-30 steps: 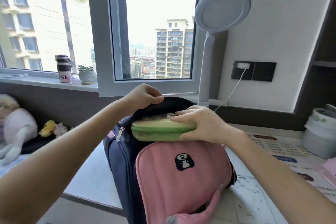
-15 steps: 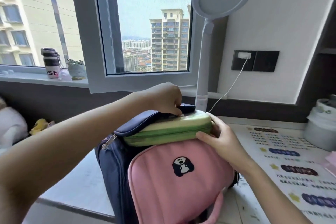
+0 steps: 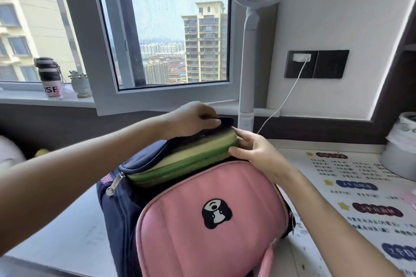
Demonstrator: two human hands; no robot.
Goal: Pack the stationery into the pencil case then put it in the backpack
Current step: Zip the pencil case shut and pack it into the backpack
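A navy backpack [image 3: 117,204] with a pink front pocket [image 3: 202,220] stands upright on the desk. A green zipped pencil case [image 3: 180,164] lies partly inside the backpack's open top, tilted with its right end higher. My left hand [image 3: 193,119] pinches the dark rear flap of the opening and holds it up over the case. At the case's right end my right hand [image 3: 254,150] grips it, thumb below and fingers on top. The case's far side is hidden under the flap.
A white lamp pole [image 3: 246,74] stands just behind the backpack, with a charging cable [image 3: 286,101] running to the wall socket. A printed mat [image 3: 360,198] covers the desk on the right, with a white container [image 3: 400,153] at its far edge. A bottle [image 3: 49,76] and a small plant [image 3: 80,83] sit on the windowsill.
The pencil case has sunk deeper into the backpack's opening. My right hand slid from the case's top to its right end. My left hand pulled the flap further over it.
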